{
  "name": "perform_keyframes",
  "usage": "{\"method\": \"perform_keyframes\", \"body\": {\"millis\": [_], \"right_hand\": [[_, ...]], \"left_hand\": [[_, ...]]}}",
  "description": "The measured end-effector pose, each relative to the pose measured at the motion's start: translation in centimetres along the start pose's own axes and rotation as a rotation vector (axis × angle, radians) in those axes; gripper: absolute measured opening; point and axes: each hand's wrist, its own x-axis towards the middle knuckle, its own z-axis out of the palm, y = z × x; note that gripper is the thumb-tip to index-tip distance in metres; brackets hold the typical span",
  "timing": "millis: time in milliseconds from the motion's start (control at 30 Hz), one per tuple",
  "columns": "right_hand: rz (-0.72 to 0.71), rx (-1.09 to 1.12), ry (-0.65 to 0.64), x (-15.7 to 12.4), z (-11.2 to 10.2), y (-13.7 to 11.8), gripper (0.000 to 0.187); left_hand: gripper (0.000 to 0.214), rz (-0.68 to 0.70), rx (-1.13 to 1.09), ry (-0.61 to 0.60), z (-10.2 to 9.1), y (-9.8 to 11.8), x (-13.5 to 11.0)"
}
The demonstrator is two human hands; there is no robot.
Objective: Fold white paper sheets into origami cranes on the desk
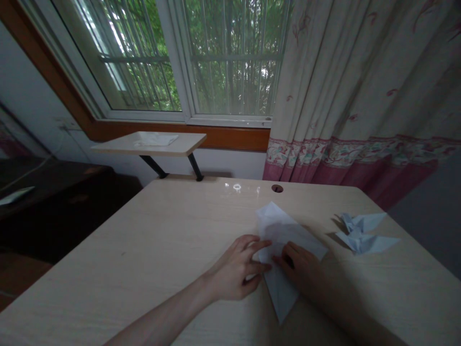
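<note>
Paper (284, 225) under left hand (240, 268), right hand (303, 270)

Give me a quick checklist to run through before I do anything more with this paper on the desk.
1. Paper fully on the desk: ok, no corner overhangs.
2. Left hand placed: ok, at the paper's left edge, fingers spread.
3. Right hand placed: ok, over the paper, fingers curled.
4. Folded paper pieces clear: ok, off to the right, apart from the paper.
5. Crease sharpness: cannot tell, partly covered and dim.
</note>
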Motion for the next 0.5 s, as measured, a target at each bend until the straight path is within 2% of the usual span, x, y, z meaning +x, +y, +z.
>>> {"method": "perform_keyframes", "body": {"millis": [133, 267, 400, 500], "right_hand": [[-0.018, 0.024, 0.019, -0.1, 0.1, -0.1, 0.015], [-0.025, 0.036, 0.018, -0.1, 0.2, -0.1, 0.016], [-0.032, 0.049, 0.025, 0.0, 0.3, 0.1, 0.015], [-0.032, 0.07, 0.037, 0.2, 0.5, 0.4, 0.016]], "left_hand": [[0.018, 0.012, -0.007, 0.116, 0.0, 0.2, -0.1], [0.011, -0.1, 0.048, 0.233, 0.4, 0.2, -0.1], [0.012, -0.246, 0.135, 0.262, 1.0, -0.2, -0.1], [0.014, -0.294, 0.189, 0.241, 1.1, -0.3, 0.0]]}}
